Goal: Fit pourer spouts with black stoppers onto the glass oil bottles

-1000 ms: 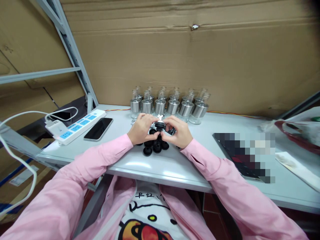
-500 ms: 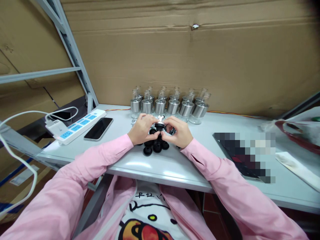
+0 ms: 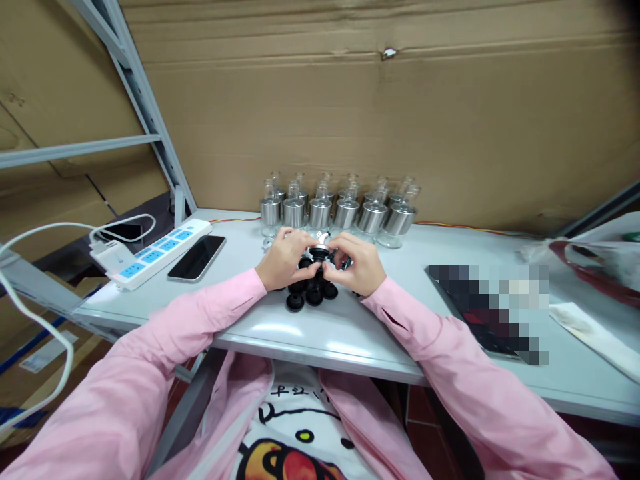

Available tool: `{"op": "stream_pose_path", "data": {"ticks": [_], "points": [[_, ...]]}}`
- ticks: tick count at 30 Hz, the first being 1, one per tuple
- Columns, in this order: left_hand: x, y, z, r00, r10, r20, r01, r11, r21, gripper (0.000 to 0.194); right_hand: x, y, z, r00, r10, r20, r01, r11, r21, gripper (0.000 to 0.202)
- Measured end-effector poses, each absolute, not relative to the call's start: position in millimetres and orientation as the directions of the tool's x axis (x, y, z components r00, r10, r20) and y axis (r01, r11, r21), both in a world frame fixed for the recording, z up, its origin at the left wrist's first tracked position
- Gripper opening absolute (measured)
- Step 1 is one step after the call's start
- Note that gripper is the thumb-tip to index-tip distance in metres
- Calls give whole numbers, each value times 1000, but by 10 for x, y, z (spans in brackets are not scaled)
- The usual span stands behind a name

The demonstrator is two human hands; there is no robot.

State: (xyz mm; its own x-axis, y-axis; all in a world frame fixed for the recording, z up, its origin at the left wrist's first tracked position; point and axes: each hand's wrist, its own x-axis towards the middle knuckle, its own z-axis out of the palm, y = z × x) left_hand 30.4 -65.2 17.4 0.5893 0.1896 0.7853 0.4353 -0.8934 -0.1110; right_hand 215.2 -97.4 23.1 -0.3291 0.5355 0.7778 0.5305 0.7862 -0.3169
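My left hand (image 3: 283,257) and my right hand (image 3: 359,264) meet over the middle of the grey table (image 3: 350,333). Together they pinch a small black round part with a silver top (image 3: 319,253). Just below the fingers lies a cluster of several black round caps (image 3: 310,293) on the table. Behind the hands stands a row of several silver cylinders with clear glass tops (image 3: 340,210) against the cardboard wall.
A black phone (image 3: 197,257) and a white power strip with blue sockets (image 3: 150,253) lie at the left, white cables trailing off the edge. A dark flat item (image 3: 480,307) and a plastic bag (image 3: 595,260) sit at the right. A metal rack post (image 3: 150,113) rises at the left.
The fingers of both hands have shifted slightly around the small part; nothing else has moved.
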Motion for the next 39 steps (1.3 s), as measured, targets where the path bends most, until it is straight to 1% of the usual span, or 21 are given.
{"op": "stream_pose_path", "data": {"ticks": [4, 10, 13, 16, 18, 20, 21, 24, 27, 30, 34, 39], "points": [[308, -650, 167, 595, 209, 776, 449, -887, -105, 22, 2149, -984, 241, -311, 548, 777, 539, 775, -331, 8], [313, -674, 209, 619, 226, 752, 444, -891, -98, 28, 2150, -973, 259, -271, 547, 792, 532, 771, -351, 10], [311, -676, 210, 654, 239, 718, 459, -880, -126, 36, 2182, -939, 253, -275, 555, 785, 531, 768, -358, 13], [307, -661, 189, 683, 241, 690, 476, -863, -170, 42, 2230, -914, 254, -324, 564, 760, 548, 766, -335, 21], [301, -646, 175, 697, 236, 677, 473, -861, -187, 45, 2252, -911, 261, -317, 573, 756, 560, 756, -339, 19], [294, -630, 167, 711, 235, 663, 465, -864, -193, 46, 2257, -911, 263, -292, 597, 747, 549, 744, -380, 7], [290, -623, 165, 717, 239, 655, 466, -863, -195, 47, 2255, -911, 260, -290, 615, 733, 534, 740, -409, 8], [280, -609, 170, 729, 261, 632, 484, -850, -207, 47, 2236, -905, 239, -326, 667, 670, 486, 726, -487, 20], [275, -608, 179, 731, 273, 626, 500, -838, -218, 46, 2223, -901, 222, -336, 695, 636, 478, 707, -521, 22], [272, -614, 187, 725, 289, 625, 508, -838, -201, 46, 2221, -897, 218, -333, 713, 617, 479, 692, -541, 25], [266, -633, 201, 703, 303, 644, 512, -843, -163, 47, 2219, -890, 213, -372, 723, 582, 491, 685, -538, 26], [269, -671, 234, 629, 298, 718, 504, -860, -85, 37, 2205, -905, 220, -291, 733, 615, 477, 668, -571, 19]]}}
